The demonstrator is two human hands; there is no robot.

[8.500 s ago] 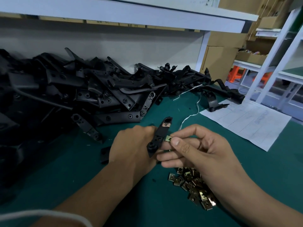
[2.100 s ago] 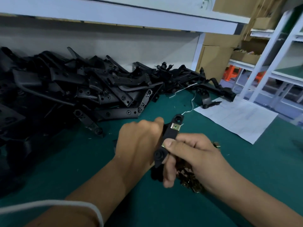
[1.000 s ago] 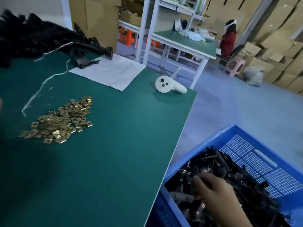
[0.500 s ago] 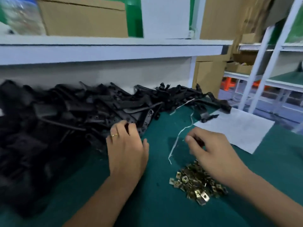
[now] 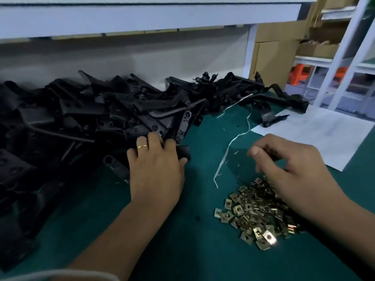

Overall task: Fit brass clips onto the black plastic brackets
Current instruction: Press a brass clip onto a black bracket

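Clips [image 5: 256,214]: a loose heap of small brass squares on the green mat [image 5: 182,250], nearest the viewer and to the right, partly under the right wrist
Right hand [image 5: 292,169]: hovers just above the far edge of the clips, fingers curled inward with the thumb towards the fingertips; blurred, so I cannot tell whether it pinches a clip
Left hand [image 5: 156,171]: palm down at the near edge of the bracket pile, a gold ring [image 5: 142,147] on one finger, fingers and thumb curled round a black bracket [image 5: 183,152] whose end shows at the thumb side
String [image 5: 231,145]: a thin white strand lying on the mat between the two hands, running back towards the pile
Pile [image 5: 101,118]: many black plastic brackets heaped across the left and middle of the mat, reaching to the wall behind
Paper [image 5: 316,134]: a white sheet flat on the mat at right, beyond the right hand, one bracket lying at its far corner
Shelf [image 5: 142,17]: a white board overhanging the pile
Boxes [image 5: 272,57]: cardboard, beyond the bench at far right, beside white racks
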